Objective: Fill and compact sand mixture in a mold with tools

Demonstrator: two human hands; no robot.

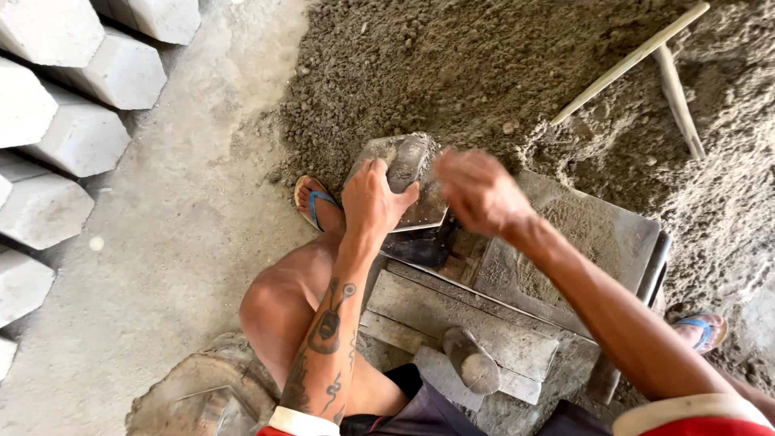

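Head view looks down on a person sitting over a metal press mould, which I take as landmark. Beyond its far edge rises a heap of damp grey sand mix, leaving little free room there. At its left far corner, the left hand grips a flat scoop, fingers closed around it; the scoop is grey, crusted, loaded with mix. The right hand hovers just beside, fingers half curled, holding nothing visible. Left of the mould, bare concrete floor stays open until stacked hexagonal pavers.
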